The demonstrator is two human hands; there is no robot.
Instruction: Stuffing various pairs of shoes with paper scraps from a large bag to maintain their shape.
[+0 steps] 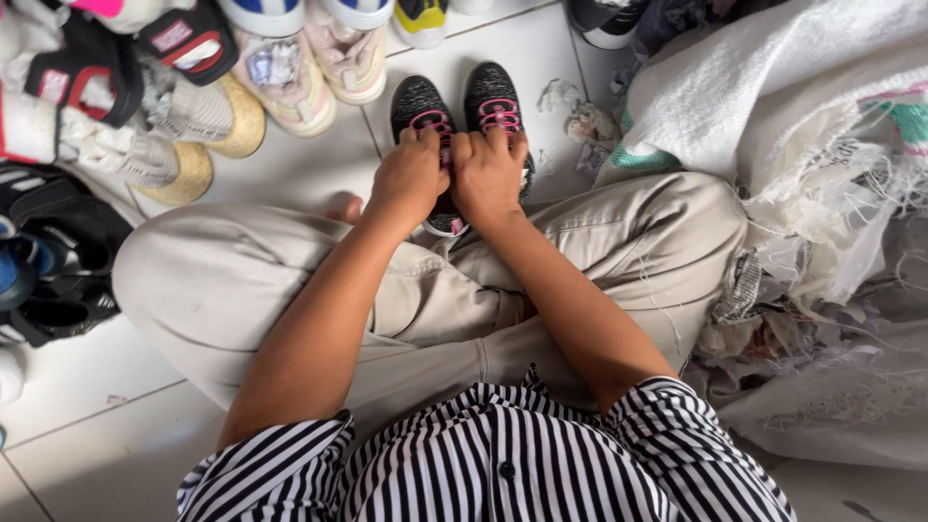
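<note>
A pair of small black knit shoes with pink laces stands side by side on the white tiled floor in front of my crossed legs. My left hand [411,179] is closed over the heel half of the left shoe [420,104]. My right hand [488,174] grips the right shoe [494,92] the same way. The toes of both shoes point away from me. Their rear parts are hidden under my fingers.
Many other shoes lie at the top left: pale pink sneakers [319,68], a straw-soled pair [208,126], black sandals [58,251]. A heap of white frayed sacks and cloth [812,193] fills the right side. White tiles [300,169] show between.
</note>
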